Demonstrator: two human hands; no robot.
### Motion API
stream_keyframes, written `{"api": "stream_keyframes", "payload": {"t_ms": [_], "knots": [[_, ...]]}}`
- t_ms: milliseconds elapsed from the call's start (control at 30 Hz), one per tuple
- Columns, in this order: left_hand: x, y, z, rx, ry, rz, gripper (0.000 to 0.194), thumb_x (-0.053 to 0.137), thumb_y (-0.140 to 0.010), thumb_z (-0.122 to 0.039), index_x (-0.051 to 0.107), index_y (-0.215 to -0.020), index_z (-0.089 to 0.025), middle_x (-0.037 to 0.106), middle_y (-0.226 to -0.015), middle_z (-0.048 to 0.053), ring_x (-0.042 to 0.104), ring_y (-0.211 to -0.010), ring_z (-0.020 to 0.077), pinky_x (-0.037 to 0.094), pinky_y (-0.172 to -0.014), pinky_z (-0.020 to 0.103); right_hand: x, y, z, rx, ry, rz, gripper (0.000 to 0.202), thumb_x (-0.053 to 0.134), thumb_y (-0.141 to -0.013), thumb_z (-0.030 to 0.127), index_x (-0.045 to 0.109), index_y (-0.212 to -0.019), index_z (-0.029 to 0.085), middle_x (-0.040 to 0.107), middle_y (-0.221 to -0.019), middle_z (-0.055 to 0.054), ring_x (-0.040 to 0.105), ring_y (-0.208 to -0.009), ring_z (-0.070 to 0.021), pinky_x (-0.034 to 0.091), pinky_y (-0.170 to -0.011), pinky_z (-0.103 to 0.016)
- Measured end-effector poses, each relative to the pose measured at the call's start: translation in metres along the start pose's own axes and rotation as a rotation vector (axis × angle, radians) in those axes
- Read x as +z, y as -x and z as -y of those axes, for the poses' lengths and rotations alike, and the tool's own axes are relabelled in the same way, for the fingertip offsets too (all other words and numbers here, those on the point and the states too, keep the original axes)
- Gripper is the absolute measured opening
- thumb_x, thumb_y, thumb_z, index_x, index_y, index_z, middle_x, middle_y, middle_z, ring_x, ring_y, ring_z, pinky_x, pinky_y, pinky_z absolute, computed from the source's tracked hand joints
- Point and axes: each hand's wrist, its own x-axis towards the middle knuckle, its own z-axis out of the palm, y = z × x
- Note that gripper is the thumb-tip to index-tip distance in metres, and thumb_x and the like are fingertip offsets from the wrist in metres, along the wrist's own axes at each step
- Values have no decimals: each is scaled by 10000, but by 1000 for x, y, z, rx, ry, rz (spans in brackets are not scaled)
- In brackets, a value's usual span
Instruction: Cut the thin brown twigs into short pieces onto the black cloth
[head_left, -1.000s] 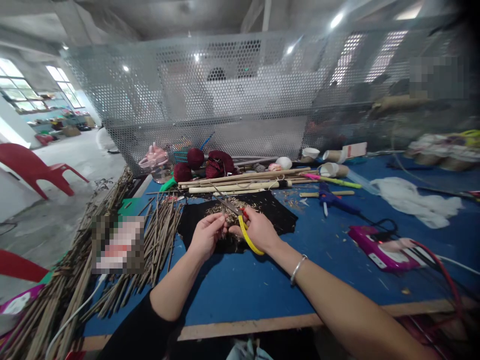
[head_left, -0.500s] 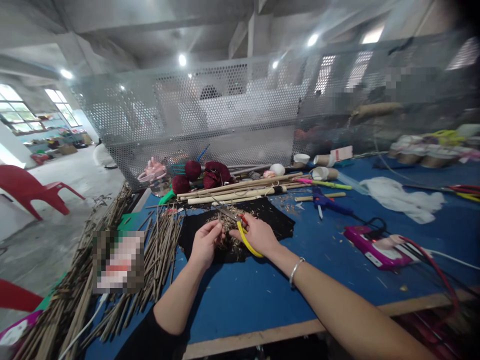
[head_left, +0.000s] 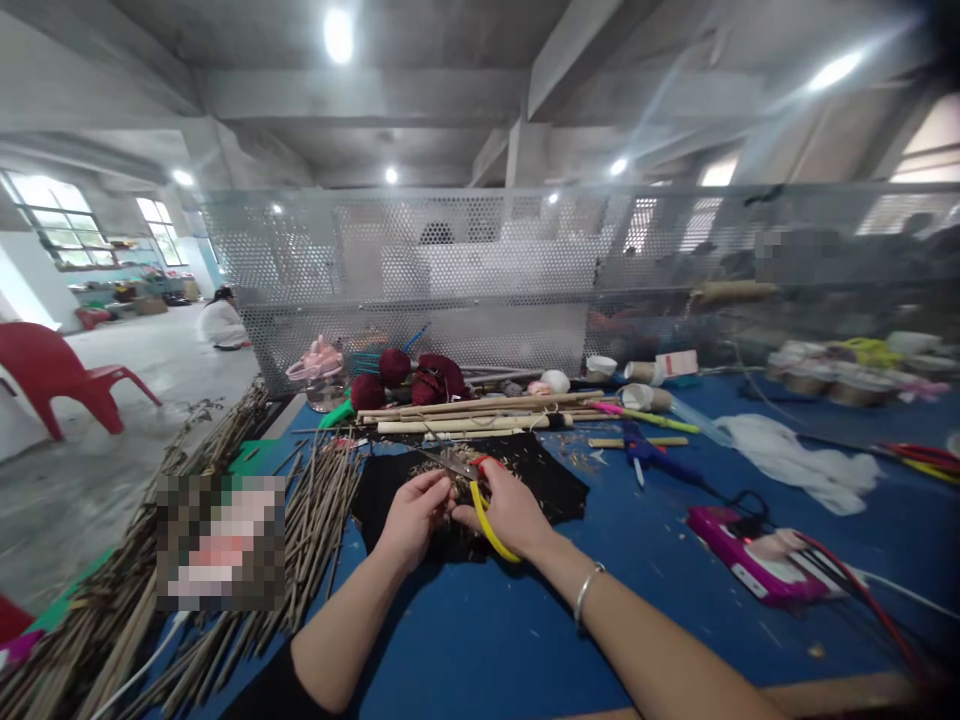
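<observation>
The right hand (head_left: pixel 514 512) over there is wrapped round yellow-handled scissors (head_left: pixel 481 512) above a black cloth (head_left: pixel 559 492) on the blue surface (head_left: pixel 487 650); the left hand (head_left: pixel 411 518) pinches its fingertips together near the blades, on what I can't tell

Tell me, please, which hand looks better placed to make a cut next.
Probably the right hand: it grips the yellow-handled scissors, which extend over the black cloth. The left hand is close by in a pinching pose, so seems better suited to steadying; whether it holds anything is unclear.
</observation>
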Motion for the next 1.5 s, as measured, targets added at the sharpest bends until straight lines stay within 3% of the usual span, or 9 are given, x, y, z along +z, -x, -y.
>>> {"api": "stream_keyframes", "payload": {"t_ms": [333, 800, 1000, 1200, 1500], "knots": [[3, 2, -4, 21, 26, 29, 267, 725, -607, -301, 633, -770, -109, 566, -579, -11, 490, -470, 46, 385, -486, 169, 9, 1, 2, 38, 1, -18, 395, 602, -667, 517, 471, -856, 196, 591, -709, -14, 529, -607, -144, 289, -518, -216], [-6, -3, -4, 82, -90, -38, 349, 738, -574, -340, 644, -821, -113, 582, -628, -2, 502, -503, 44, 356, -454, 141, 8, 2, 5, 163, 148, -32, 386, 490, -737, 582, 521, -793, 200, 621, -736, -35, 588, -696, -180, 303, -555, -245], [-6, -5, 0, 102, -75, -54, 362, 725, -589, -367, 632, -838, -121, 570, -640, -8, 516, -538, 54, 370, -465, 143, 9, 5, 4, 116, 169, -12, 481, 551, -684, 581, 475, -949, 186, 625, -851, -62, 596, -779, -213, 336, -617, -258], [-3, -3, 3, 75, -42, -1, 397, 750, -552, -347, 653, -854, -109, 597, -670, 13, 515, -560, 70, 389, -499, 173, 9, 8, 7, 53, 123, -24, 463, 610, -667, 516, 461, -947, 178, 602, -882, -65, 576, -812, -196, 348, -645, -245], [-3, -2, 1, 69, -101, -42, 367, 725, -576, -394, 656, -793, -105, 589, -629, 22, 499, -508, 64, 350, -452, 159, 7, 7, 9, 66, 79, 29, 349, 570, -703, 505, 485, -844, 198, 596, -726, -15, 541, -621, -147, 291, -527, -224]]}}
